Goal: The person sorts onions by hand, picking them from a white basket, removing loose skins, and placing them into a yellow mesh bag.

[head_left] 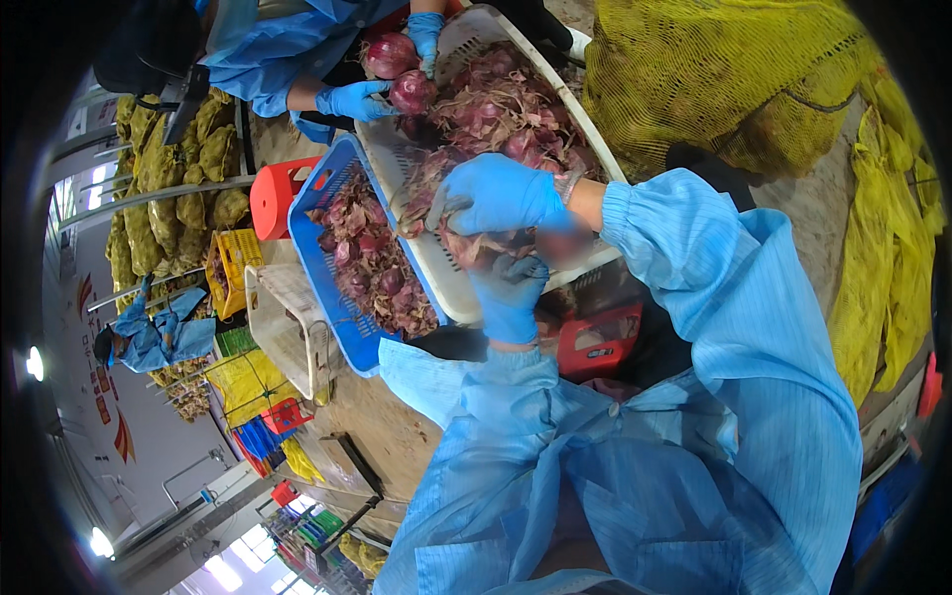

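My hands, both in blue gloves, are close together over the near end of a white crate [587, 109] filled with red onions [540, 139] and loose dry skins. My right hand [501, 193] reaches in from the right, palm down, its fingers curled and the fingertips dirty. What those fingers close on is hidden. Just below it, my left hand [511, 297] has its fingers bent against a red onion [486, 246] with papery skin, which shows partly between the hands. A blurred patch beside the right wrist hides some detail.
A co-worker's gloved hand [357, 100] holds a red onion [412, 92] at the crate's far left. Beside the crate stands a blue crate [342, 322] of small onions and skins. Red stools [278, 198], an off-white crate [260, 317] and yellow mesh sacks [714, 79] stand around.
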{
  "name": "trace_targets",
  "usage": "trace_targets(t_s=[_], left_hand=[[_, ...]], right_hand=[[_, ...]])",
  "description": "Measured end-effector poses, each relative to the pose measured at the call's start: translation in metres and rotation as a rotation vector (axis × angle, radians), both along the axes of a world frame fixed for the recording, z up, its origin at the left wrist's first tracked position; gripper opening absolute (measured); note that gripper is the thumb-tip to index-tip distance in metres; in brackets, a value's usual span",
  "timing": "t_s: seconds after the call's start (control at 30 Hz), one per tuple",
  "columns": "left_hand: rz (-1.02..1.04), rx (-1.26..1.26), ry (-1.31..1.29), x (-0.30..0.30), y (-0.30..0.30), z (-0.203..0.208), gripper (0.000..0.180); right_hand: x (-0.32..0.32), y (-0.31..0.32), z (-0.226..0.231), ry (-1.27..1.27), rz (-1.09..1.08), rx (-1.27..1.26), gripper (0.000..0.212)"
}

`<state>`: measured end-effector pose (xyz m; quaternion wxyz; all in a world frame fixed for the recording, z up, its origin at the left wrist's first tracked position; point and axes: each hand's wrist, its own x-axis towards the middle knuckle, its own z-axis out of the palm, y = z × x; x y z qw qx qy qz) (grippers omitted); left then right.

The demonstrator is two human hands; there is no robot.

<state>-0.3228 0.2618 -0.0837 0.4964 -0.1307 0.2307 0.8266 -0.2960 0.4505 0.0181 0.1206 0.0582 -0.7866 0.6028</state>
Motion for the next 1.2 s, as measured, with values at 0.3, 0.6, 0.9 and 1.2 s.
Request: trace_targets(t_s=[0.3, 0.6, 0.9, 1.2], left_hand=[[0.063, -0.153, 0.201, 0.007, 0.036, 0.083, 0.047], [0.06, -0.364, 0.556, 0.004, 0.011, 0.034, 0.031], [0.136, -0.739, 0.761, 0.012, 0.027, 0.065, 0.02], [0.114, -0.873, 0.97, 0.006, 0.006, 0.049, 0.018]], right_hand=[[0.007, 0.022, -0.005, -0.289, 0.006, 0.02, 0.058], [-0.001, 0.001, -0.019, -0.401, -0.131, -0.042, 0.108], [-0.006, 0.004, -0.027, -0.17, -0.075, -0.468, 0.05], [-0.002, 0.001, -0.022, -0.16, -0.105, -0.249, 0.047]])
